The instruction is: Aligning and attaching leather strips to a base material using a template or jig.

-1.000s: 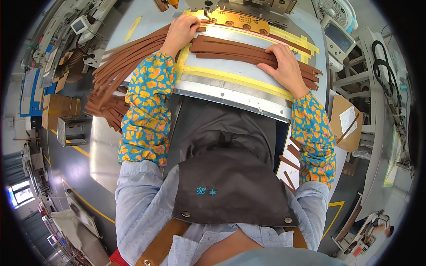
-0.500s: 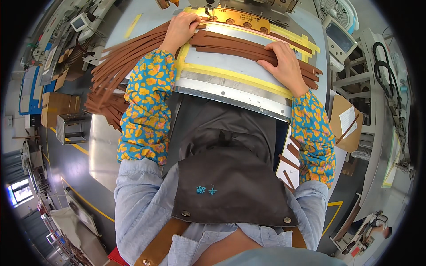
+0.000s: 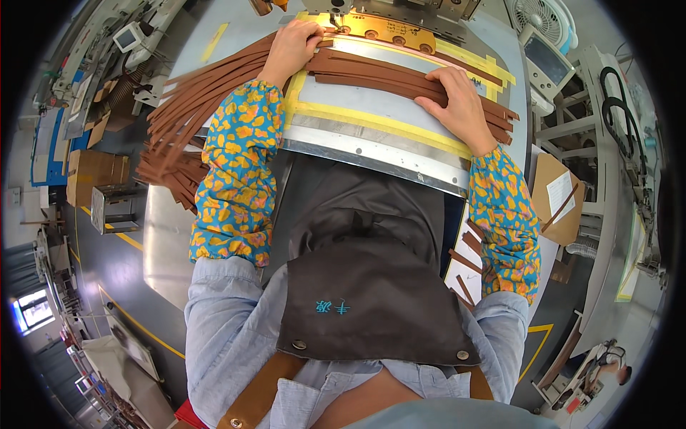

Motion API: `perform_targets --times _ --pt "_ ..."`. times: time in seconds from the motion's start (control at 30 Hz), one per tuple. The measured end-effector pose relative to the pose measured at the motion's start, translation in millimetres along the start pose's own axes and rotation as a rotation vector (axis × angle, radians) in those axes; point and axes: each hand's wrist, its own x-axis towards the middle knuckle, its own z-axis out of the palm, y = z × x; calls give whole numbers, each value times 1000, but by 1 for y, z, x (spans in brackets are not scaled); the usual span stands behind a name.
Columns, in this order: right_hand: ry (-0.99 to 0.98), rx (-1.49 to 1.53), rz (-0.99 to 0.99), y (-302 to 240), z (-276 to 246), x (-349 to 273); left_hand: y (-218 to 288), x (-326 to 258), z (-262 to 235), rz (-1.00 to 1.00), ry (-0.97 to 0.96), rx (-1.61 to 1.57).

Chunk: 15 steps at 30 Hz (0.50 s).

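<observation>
Apron [image 3: 357,300]: dark, smooth, two metal studs. Sleeve covers [image 3: 236,171]: gathered cloth, teal with orange blotches. Table edge [image 3: 400,165]: bare metal, yellow-taped. Strips [image 3: 379,77]: brown, flat, narrow, bundled on the tabletop, fanning leftward. Right hand [image 3: 461,107]: across the bundle, thumb and fingers apart. Left hand [image 3: 291,50]: fingers curled near the strip ends; pinch cannot be told. Beyond: yellow plate [image 3: 386,33], round fittings.
</observation>
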Motion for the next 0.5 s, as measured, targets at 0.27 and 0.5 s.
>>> perform_targets --times 0.27,0.5 --pt "-3 -1 6 -1 1 0 3 0 -2 -12 6 -33" --pt "0 2 -6 0 1 0 5 -2 -4 -35 26 -43"
